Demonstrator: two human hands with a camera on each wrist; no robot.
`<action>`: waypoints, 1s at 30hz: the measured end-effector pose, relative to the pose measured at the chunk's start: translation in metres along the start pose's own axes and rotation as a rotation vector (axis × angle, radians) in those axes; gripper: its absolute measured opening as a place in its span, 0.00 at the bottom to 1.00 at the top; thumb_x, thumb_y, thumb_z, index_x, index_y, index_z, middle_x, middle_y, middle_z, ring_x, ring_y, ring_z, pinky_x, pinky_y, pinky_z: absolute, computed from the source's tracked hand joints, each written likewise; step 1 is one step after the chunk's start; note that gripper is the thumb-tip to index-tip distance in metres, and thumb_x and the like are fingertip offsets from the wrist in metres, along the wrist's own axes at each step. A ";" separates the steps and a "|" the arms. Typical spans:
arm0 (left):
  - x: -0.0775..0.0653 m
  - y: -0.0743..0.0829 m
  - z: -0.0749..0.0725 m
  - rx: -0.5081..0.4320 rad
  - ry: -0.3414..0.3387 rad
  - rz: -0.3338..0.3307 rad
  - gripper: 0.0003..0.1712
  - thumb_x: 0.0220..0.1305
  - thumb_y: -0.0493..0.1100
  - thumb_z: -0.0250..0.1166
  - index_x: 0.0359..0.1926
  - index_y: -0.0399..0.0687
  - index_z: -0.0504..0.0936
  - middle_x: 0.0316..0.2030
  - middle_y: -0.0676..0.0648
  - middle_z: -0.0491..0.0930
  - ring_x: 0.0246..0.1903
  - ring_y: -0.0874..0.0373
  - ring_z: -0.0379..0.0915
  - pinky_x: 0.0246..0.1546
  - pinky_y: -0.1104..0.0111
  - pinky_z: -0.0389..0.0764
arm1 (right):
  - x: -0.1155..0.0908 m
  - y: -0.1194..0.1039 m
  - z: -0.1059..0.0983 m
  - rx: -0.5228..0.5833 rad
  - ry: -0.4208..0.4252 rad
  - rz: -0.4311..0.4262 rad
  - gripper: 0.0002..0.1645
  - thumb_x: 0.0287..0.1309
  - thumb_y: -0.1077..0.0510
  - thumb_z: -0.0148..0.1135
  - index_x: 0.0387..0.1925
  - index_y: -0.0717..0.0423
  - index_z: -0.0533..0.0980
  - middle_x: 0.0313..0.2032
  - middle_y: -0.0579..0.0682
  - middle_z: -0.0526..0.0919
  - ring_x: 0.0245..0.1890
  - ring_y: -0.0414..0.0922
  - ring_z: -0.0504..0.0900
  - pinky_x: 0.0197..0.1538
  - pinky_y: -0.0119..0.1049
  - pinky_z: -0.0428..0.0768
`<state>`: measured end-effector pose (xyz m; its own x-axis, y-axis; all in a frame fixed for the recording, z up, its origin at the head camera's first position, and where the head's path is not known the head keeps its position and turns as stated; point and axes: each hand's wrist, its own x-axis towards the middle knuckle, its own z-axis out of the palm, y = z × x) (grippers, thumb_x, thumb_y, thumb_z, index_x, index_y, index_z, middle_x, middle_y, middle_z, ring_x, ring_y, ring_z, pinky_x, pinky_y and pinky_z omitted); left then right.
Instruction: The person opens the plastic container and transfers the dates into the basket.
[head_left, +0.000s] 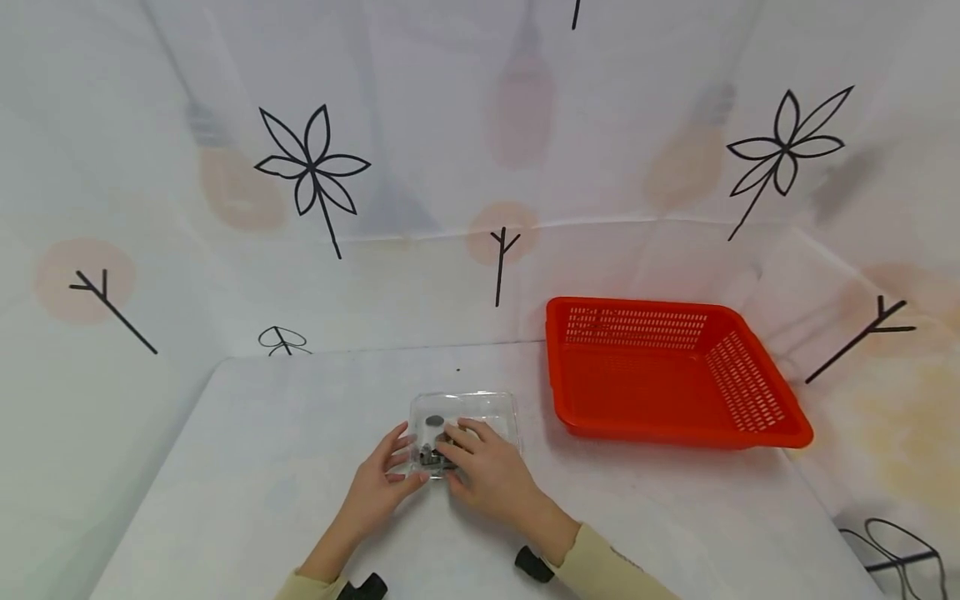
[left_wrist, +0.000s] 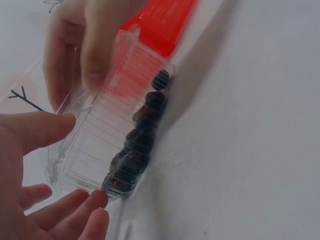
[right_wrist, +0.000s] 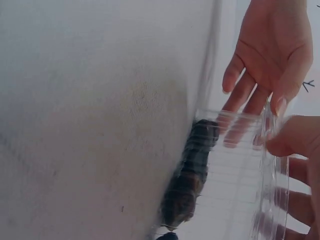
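Note:
A clear plastic box (head_left: 465,406) stands on the white table, with several dark, rounded lumps (left_wrist: 135,145) along its bottom; their kind is hard to tell. At the box's near left corner is my left hand (head_left: 378,487), its fingers spread along the side and its thumb by the upper rim. My right hand (head_left: 491,475) reaches over the top from the right, thumb at the near rim and fingers bent across the top, hiding part of the contents. In the right wrist view the dark lumps (right_wrist: 187,175) show through the ribbed wall, and both thumbs meet the rim near one corner.
A red plastic basket (head_left: 675,375) with slotted walls stands at the back right of the white table (head_left: 285,433). Behind hangs a pale cloth (head_left: 427,183) printed with flowers and twigs. Black wrist devices (head_left: 532,564) sit by both sleeves.

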<state>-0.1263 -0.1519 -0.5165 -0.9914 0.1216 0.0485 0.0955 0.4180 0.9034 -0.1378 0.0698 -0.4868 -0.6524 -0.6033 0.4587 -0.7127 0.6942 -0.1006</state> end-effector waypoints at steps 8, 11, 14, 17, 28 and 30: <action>-0.002 -0.002 -0.001 -0.050 0.001 0.001 0.48 0.56 0.44 0.77 0.74 0.50 0.63 0.62 0.40 0.74 0.59 0.42 0.74 0.49 0.57 0.79 | 0.005 -0.006 -0.006 -0.014 -0.089 -0.046 0.22 0.58 0.55 0.71 0.56 0.48 0.82 0.58 0.48 0.80 0.61 0.50 0.75 0.58 0.53 0.75; -0.002 -0.003 -0.001 -0.065 -0.003 0.016 0.47 0.56 0.44 0.77 0.74 0.50 0.63 0.62 0.40 0.74 0.59 0.41 0.74 0.49 0.57 0.79 | 0.007 -0.007 -0.006 -0.029 -0.097 -0.053 0.24 0.56 0.57 0.71 0.56 0.49 0.82 0.57 0.47 0.81 0.60 0.49 0.76 0.56 0.55 0.76; -0.001 -0.003 0.000 -0.073 -0.001 0.030 0.47 0.56 0.44 0.76 0.73 0.49 0.64 0.62 0.39 0.74 0.59 0.41 0.74 0.49 0.57 0.79 | 0.009 -0.007 -0.004 -0.022 -0.067 -0.032 0.23 0.55 0.58 0.71 0.55 0.49 0.82 0.55 0.46 0.83 0.59 0.47 0.78 0.55 0.53 0.77; -0.001 -0.004 0.001 -0.069 0.007 0.035 0.46 0.57 0.43 0.76 0.73 0.48 0.64 0.62 0.38 0.74 0.58 0.40 0.74 0.49 0.57 0.79 | 0.009 -0.007 0.001 0.000 -0.007 -0.008 0.21 0.55 0.58 0.71 0.53 0.49 0.84 0.52 0.45 0.84 0.57 0.45 0.79 0.55 0.51 0.78; 0.001 0.000 0.002 -0.132 0.017 -0.003 0.45 0.58 0.39 0.75 0.73 0.48 0.63 0.62 0.36 0.73 0.59 0.39 0.73 0.50 0.53 0.78 | 0.012 -0.012 0.015 0.009 0.208 0.011 0.17 0.49 0.61 0.75 0.44 0.51 0.86 0.44 0.45 0.86 0.49 0.44 0.83 0.47 0.37 0.82; 0.001 0.000 0.004 -0.140 0.020 -0.016 0.44 0.59 0.39 0.74 0.73 0.48 0.63 0.63 0.35 0.72 0.59 0.38 0.72 0.52 0.52 0.78 | 0.012 -0.012 0.017 0.016 0.210 0.021 0.16 0.50 0.60 0.76 0.43 0.50 0.86 0.44 0.45 0.86 0.48 0.44 0.83 0.46 0.37 0.82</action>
<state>-0.1266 -0.1487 -0.5184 -0.9944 0.0972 0.0414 0.0680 0.2894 0.9548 -0.1410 0.0478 -0.4951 -0.6000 -0.4926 0.6304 -0.7049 0.6981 -0.1255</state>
